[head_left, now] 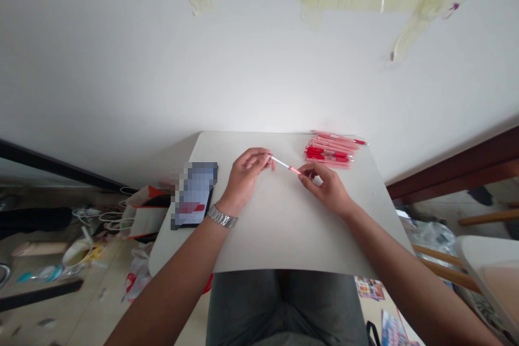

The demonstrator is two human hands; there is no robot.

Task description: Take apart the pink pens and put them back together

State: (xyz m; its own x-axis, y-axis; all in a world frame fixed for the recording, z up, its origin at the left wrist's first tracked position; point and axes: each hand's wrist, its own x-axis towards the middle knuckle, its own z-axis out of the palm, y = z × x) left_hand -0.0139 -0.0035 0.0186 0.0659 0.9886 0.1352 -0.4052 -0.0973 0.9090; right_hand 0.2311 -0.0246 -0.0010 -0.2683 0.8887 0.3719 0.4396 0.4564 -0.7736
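Over the middle of the white table (259, 238), both hands are closed on one slim pen. My left hand (249, 167), with a metal watch on its wrist, pinches the far end of a thin white pen refill (279, 161). The refill's other end meets a pink pen barrel (295, 170), gripped by the fingertips of my right hand (324, 184). Part of the barrel is hidden behind those fingers. Just beyond my right hand lies a pile of pink and red pens (330, 148), side by side near the table's back edge.
A phone (197, 194), partly blurred out, lies on the table left of my left hand. The white wall (259, 65), with yellowed tape on it, rises behind the table. Bags, cables and a bottle (44, 273) are on the floor at left; a white seat (486, 259) stands at right.
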